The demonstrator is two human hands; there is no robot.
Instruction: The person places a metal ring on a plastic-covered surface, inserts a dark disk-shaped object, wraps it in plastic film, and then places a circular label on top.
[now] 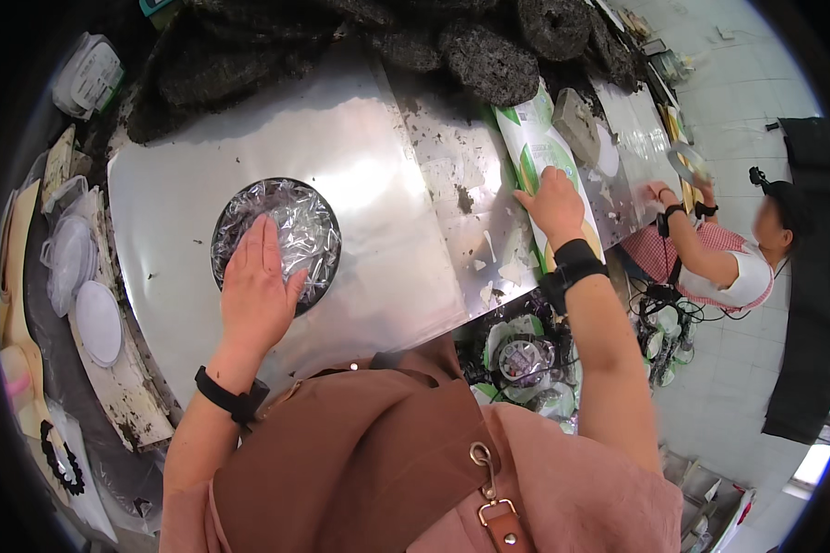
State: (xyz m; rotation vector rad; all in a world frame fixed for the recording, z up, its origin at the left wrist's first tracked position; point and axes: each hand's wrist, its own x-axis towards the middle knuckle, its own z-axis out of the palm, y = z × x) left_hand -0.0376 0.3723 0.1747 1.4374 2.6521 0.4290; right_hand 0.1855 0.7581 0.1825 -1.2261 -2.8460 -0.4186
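A round dark disc wrapped in crinkled clear plastic film [308,242] lies on a shiny metal sheet [373,276]. My left hand [252,287] rests palm down on the disc's left part, its fingers close together and the thumb apart. My right hand [557,204] is at a long green and white printed plastic wrapper [536,148] on the table's right part, with the fingertips on it; whether they pinch it cannot be told. Both wrists wear black bands.
Dark round cakes [490,66] are piled along the far edge. A grey block [576,128] lies beside the wrapper. White discs [99,323] and a board [135,408] are at the left. Wrapped packs [526,359] stand below the table's near edge. A co-worker [719,256] is at the right.
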